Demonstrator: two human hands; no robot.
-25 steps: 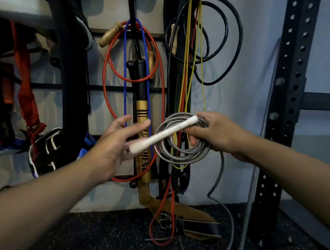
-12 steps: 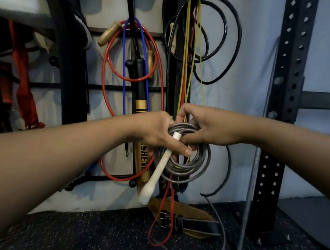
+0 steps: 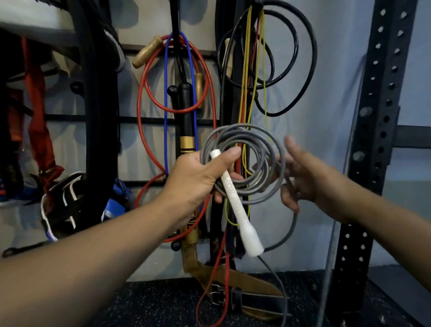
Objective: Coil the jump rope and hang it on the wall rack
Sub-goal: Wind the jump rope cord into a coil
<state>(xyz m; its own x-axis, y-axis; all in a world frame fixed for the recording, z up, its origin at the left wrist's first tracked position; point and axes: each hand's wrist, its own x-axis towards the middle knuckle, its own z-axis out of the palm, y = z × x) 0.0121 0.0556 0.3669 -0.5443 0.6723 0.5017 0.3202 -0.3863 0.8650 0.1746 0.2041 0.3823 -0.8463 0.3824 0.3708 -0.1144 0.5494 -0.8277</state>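
The wall rack [image 3: 147,120], thin black bars and knobbed pegs, filled the frame from nine to one o'clock, draped with smooth rubbery ropes. The grey jump rope [image 3: 246,162], a slick round coil, sat at centre. Its white handle [image 3: 235,203] slanted toward five o'clock. The left hand [image 3: 196,184] gripped coil and handle, nearer the pegs at twelve o'clock. The right hand [image 3: 305,177], fingers spread, touched the loose tail.

We see the pegs crowded: a red rope [image 3: 148,91] and black cable [image 3: 303,56] hang over the wall rack [image 3: 147,121]. Open wall [image 3: 335,119] lies between those cables and the steel upright [image 3: 375,145].
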